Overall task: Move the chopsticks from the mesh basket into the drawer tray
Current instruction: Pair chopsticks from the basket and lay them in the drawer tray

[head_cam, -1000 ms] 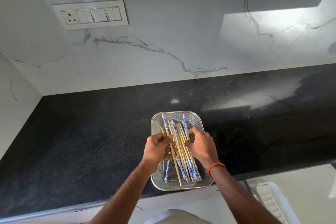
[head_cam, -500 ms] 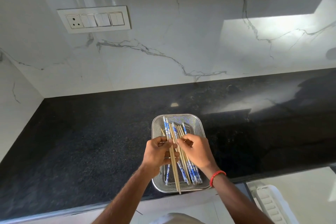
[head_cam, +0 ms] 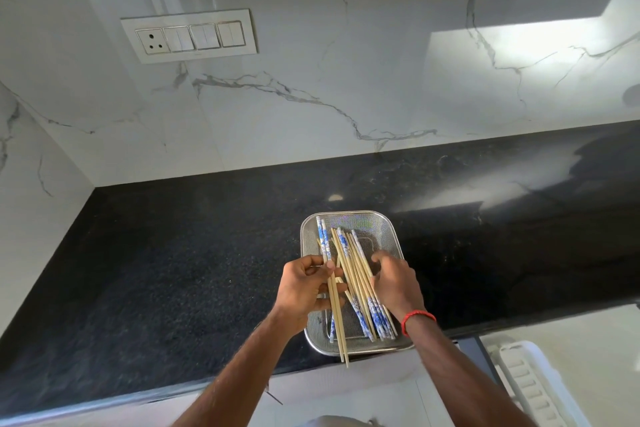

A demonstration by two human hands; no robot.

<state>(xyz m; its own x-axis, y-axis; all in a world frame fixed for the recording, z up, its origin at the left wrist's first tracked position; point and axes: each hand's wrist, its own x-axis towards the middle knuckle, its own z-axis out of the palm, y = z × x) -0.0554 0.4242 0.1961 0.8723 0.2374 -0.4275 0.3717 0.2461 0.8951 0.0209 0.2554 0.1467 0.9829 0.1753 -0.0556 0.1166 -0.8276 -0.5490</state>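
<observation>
A steel mesh basket [head_cam: 349, 217] stands near the front edge of the black countertop [head_cam: 166, 270]. Several chopsticks [head_cam: 348, 250], bamboo with blue-and-white ends, lie lengthwise in it. My left hand [head_cam: 303, 289] grips a few of them at the basket's left side; their bare tips stick out past the front rim. My right hand [head_cam: 396, 282] is over the right side of the bundle with its fingers curled onto the sticks; its thumb is hidden. A corner of the white drawer tray [head_cam: 530, 381] shows at the lower right, below the counter edge.
A marble wall with a switch and socket panel [head_cam: 188, 35] rises behind the counter. White cabinet fronts [head_cam: 346, 392] run below the counter edge. A red band [head_cam: 417, 317] circles my right wrist.
My right hand has slid from the middle of the bundle to its right side. The sticks in my left hand have shifted nearer and now reach past the front rim.
</observation>
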